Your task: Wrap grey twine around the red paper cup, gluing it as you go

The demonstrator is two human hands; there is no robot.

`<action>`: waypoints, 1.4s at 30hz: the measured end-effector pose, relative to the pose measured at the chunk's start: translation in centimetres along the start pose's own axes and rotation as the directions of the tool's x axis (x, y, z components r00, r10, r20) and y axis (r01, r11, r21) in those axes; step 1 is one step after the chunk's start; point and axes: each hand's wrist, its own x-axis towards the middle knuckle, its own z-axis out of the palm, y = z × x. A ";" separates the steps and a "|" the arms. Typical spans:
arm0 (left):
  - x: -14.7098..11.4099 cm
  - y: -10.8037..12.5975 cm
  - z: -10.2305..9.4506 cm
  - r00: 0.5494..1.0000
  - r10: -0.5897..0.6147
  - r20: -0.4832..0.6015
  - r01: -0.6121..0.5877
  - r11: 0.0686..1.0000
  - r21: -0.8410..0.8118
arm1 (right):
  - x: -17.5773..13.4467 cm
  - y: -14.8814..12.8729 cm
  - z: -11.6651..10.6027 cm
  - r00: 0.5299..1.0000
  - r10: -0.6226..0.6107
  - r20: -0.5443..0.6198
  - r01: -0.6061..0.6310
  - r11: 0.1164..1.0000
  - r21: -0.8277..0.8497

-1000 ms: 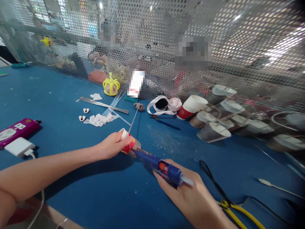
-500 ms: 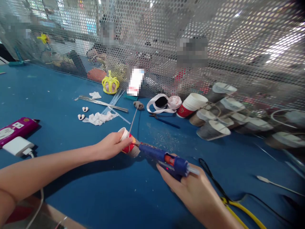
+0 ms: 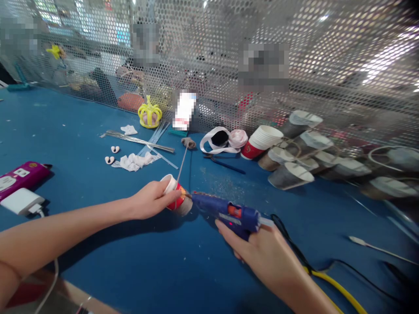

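Note:
My left hand [image 3: 152, 199] is closed round a red and white paper cup [image 3: 169, 185], tilted on its side with the mouth toward the upper left. Grey-brown twine wraps the cup's lower end, and a strand of twine [image 3: 182, 162] runs taut from it to a small twine bundle [image 3: 189, 143] on the table. A blue hot glue gun [image 3: 225, 213] is gripped in my right hand [image 3: 258, 253]. Its nozzle points left at the cup's side, close to the twine edge; whether it touches I cannot tell. A clear glue stick sticks out of its back.
Twine-wrapped cups [image 3: 291, 175] and a paper cup stack [image 3: 263, 141] stand at the right. Behind lie pliers [image 3: 225, 164], white ribbon [image 3: 216, 150] and a yellow crown [image 3: 149, 114]. A purple power strip [image 3: 24, 178] is at left; a perforated metal screen [image 3: 203, 65] rises behind.
The glue gun has rolled slightly in my right hand, with its nozzle still at the cup. My left hand keeps hold of the cup. The whole view has shifted a little.

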 end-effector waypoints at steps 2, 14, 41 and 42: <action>0.0 0.1 0.0 1.000 -0.005 -0.003 0.005 1.000 0.027 | 0.1 -0.1 0.0 1.000 0.018 -0.005 -0.018 1.000 0.013; -0.2 0.3 -0.1 1.000 0.019 -0.011 -0.018 0.995 0.103 | 0.0 -0.1 -0.2 0.994 0.095 0.054 -0.098 0.994 0.042; 0.0 -0.2 0.1 1.000 0.008 -0.012 -0.008 0.999 0.034 | -0.4 -0.2 -0.3 0.987 -0.159 0.001 0.159 0.987 0.026; 0.0 -0.3 0.1 1.000 0.010 -0.013 -0.009 1.000 0.030 | -0.5 -0.2 -0.3 0.985 -0.170 -0.012 0.170 0.985 0.035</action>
